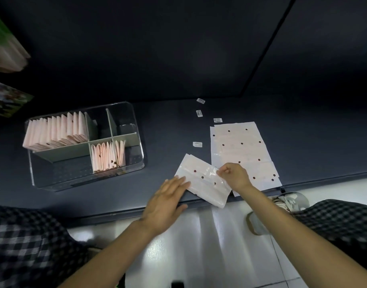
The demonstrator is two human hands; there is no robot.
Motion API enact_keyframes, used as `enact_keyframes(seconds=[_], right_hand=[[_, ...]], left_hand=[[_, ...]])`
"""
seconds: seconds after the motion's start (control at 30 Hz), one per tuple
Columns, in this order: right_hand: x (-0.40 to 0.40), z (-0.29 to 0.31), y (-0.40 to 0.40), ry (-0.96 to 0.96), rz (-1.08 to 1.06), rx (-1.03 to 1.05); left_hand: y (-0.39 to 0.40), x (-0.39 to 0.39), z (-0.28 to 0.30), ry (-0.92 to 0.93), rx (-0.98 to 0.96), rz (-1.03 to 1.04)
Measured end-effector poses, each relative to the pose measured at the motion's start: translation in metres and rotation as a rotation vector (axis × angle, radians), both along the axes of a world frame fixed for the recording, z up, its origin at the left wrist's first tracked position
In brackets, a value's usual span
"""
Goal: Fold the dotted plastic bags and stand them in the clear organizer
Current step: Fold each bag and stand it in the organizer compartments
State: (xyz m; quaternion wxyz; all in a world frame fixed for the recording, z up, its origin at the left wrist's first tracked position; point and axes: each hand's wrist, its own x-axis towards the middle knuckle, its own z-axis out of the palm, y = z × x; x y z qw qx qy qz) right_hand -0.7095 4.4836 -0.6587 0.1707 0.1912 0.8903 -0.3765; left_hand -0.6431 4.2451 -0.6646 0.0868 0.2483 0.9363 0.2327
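Head view: at left on the bench, folded bags are stood in two compartments of the clear organizer. The half-folded dotted bag is pressed flat by the open left hand; its right edge is pinched by the right hand. Unfolded bags are stacked further right.

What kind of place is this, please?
Probably a shop counter or packing desk: a dark counter, a clear organizer holding folded bags, and small printed labels nearby.
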Motion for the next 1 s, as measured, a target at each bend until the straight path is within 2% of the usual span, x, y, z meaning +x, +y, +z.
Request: enact_keyframes(seconds=[0.13, 0.3, 0.4, 0.47, 0.57, 0.67, 0.73, 0.87, 1.0], right_hand=[[0.0, -0.008, -0.003, 0.053, -0.018, 0.024], [0.005, -0.013, -0.008, 0.15, -0.104, -0.025], [0.014, -0.011, -0.013, 0.327, -0.103, 0.148], [0.027, -0.007, -0.016, 0.506, 0.048, 0.314], [0.055, -0.013, -0.024, 0.749, 0.467, 0.463], [0.08, -0.026, -0.034, 0.708, 0.771, 0.602], [0.093, -0.034, -0.033, 0.644, 0.884, 0.704], [0.107, -0.042, -0.017, 0.549, 0.919, 0.798], [0.109, -0.036, -0.001, 0.587, 0.84, 0.738]], left_hand=[[0.006, 0.003, -0.01, 0.043, -0.261, -0.128], [0.005, 0.006, -0.016, 0.011, -0.416, -0.168], [0.006, 0.008, -0.017, -0.001, -0.48, -0.17], [0.009, 0.01, -0.018, 0.001, -0.509, -0.16], [0.013, 0.014, -0.019, 0.015, -0.536, -0.138], [0.015, 0.014, -0.02, 0.005, -0.535, -0.127], [0.015, 0.014, -0.02, -0.009, -0.537, -0.131], [0.012, 0.011, -0.018, -0.016, -0.545, -0.155], [-0.005, 0.006, -0.017, -0.005, -0.487, -0.156]])
